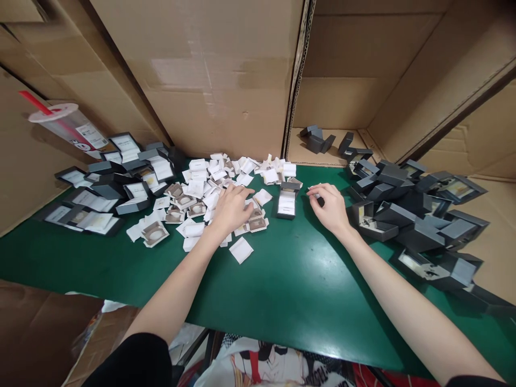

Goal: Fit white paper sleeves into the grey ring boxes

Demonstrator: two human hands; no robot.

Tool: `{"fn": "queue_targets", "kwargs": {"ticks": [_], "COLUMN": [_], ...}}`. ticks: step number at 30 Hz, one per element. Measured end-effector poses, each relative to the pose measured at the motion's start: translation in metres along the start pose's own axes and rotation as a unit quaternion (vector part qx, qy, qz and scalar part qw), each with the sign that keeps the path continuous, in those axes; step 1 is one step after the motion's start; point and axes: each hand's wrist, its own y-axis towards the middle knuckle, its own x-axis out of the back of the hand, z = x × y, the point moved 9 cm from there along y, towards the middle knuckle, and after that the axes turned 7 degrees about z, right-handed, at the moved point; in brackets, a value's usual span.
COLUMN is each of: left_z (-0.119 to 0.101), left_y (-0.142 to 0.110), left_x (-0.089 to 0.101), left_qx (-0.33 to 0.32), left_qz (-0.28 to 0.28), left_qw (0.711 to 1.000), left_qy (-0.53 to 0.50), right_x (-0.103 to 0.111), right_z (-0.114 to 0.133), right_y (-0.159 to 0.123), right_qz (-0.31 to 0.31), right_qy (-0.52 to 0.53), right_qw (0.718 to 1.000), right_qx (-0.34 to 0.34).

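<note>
My left hand point(233, 207) lies palm down on a heap of small white insert cards point(209, 185) in the middle of the green table point(282, 285), fingers stretched over them. My right hand point(330, 207) hovers just right of an open dark grey box point(287, 201) with a white lining; its fingers pinch something small that I cannot make out. The box stands between the two hands.
A pile of open grey boxes point(419, 220) fills the right side, and filled open boxes point(108, 193) lie at the left. A plastic cup with a red straw point(70, 126) leans at the far left. Cardboard walls point(217, 70) close the back.
</note>
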Motion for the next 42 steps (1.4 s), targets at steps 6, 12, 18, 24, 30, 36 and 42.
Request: {"fn": "queue_targets", "kwargs": {"ticks": [6,12,18,24,30,36,42], "left_z": [0.003,0.005,0.004,0.007,0.008,0.01,0.0], "left_y": [0.001,0.003,0.001,0.001,0.003,0.002,-0.001], "left_x": [-0.006,-0.008,-0.005,-0.007,-0.011,-0.018,-0.014], "left_qx": [-0.012,-0.007,-0.004,0.013,0.013,0.024,-0.002], "left_qz": [0.017,0.032,0.02,0.024,0.037,0.078,0.057], "left_qw": [0.998,0.996,0.999,0.999,0.999,0.996,0.998], "left_qy": [-0.051,-0.086,-0.026,0.019,0.002,-0.024,0.021], "right_x": [0.0,0.0,-0.001,-0.002,-0.003,-0.002,-0.003], "right_z": [0.002,0.003,0.002,0.002,0.002,0.003,0.003], "right_y": [0.0,0.0,0.0,0.0,0.0,0.0,0.0], "right_qz": [0.004,0.004,0.011,0.013,0.016,0.016,0.021], "right_qy": [0.0,0.005,0.01,0.017,0.013,0.01,0.013], "right_qw": [1.0,1.0,1.0,1.0,1.0,1.0,1.0], "right_qx": [0.006,0.012,0.009,0.013,0.012,0.014,0.017]}}
